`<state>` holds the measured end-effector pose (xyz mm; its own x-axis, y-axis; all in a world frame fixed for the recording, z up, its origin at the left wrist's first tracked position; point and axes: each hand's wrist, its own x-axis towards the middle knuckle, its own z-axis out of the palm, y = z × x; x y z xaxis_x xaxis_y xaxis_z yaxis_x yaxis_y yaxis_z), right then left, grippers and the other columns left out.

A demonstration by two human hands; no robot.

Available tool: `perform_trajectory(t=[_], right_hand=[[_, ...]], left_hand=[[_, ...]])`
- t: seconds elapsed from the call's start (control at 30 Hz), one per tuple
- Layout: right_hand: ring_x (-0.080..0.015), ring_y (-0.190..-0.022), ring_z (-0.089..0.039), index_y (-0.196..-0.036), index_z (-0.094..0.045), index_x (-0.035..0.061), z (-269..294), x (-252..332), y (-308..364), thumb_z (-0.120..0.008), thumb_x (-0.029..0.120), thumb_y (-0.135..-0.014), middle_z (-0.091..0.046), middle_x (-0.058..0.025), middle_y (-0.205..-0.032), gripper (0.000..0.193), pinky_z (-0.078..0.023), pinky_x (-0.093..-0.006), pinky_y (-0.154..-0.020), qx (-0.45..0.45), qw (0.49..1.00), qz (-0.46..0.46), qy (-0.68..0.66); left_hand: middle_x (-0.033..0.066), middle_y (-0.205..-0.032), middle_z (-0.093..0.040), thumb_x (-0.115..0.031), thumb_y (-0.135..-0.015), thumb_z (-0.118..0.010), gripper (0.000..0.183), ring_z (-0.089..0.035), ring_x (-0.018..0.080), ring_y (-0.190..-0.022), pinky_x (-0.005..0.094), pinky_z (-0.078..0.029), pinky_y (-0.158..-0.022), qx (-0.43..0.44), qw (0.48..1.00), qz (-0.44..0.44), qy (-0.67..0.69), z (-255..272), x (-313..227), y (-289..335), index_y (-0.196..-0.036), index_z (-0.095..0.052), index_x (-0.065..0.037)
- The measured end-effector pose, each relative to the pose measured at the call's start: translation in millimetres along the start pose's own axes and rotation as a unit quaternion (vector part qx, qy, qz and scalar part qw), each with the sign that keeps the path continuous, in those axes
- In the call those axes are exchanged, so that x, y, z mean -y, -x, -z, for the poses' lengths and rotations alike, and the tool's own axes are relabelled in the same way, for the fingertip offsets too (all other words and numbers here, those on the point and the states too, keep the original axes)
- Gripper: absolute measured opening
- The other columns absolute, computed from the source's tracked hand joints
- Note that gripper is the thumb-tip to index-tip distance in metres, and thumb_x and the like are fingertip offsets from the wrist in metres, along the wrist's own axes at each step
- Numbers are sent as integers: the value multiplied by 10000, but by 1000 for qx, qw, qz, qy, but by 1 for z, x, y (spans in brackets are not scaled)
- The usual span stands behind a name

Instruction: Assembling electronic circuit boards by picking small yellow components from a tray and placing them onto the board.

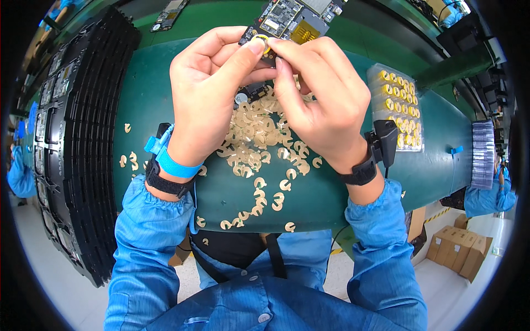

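Both hands meet at a dark circuit board (286,21) held up above the far middle of the bench. My left hand (207,83) grips the board's near left corner, its thumb pressing on a round part with a yellow ring (266,43). With thumb and forefinger closed at that same corner, my right hand (326,88) pinches at the ring's right edge; what lies between the fingertips is partly hidden. Under the hands spreads a heap of small cream C-shaped pieces (251,135). Another board (251,95) lies partly covered behind the heap.
A tall stack of black trays (77,143) stands at the left. On the right is a clear tray of yellow-ringed round parts (398,110). One more board (169,14) rests at the far left. Cardboard boxes (459,248) sit on the floor, lower right. Other people work at both sides.
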<state>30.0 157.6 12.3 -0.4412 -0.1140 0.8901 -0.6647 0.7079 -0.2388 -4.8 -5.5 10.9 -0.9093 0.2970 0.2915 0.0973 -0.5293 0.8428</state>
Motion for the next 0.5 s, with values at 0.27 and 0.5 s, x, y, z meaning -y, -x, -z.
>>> perform_trajectory(t=[0.27,0.5], right_hand=[[-14,-604,-553,-949,-658,-30,4,-5,-3,-833,196,-903,-643,-8,-705,289,-408,-184,-510,-5,924,-348,-159],[-82,-555,-588,-976,-665,-12,-7,-15,-22,-645,167,-1029,-641,-34,-689,188,-463,-228,-480,94,792,-514,-317]], left_hand=[[148,-1100,-735,-63,-1015,-622,223,-743,214,-950,370,-643,-853,-32,999,10,1,1,-4,-2,-1196,-630,68],[163,-1117,-730,-72,-1001,-649,299,-733,220,-991,328,-617,-859,-74,991,66,-93,12,6,-6,-1247,-595,89]])
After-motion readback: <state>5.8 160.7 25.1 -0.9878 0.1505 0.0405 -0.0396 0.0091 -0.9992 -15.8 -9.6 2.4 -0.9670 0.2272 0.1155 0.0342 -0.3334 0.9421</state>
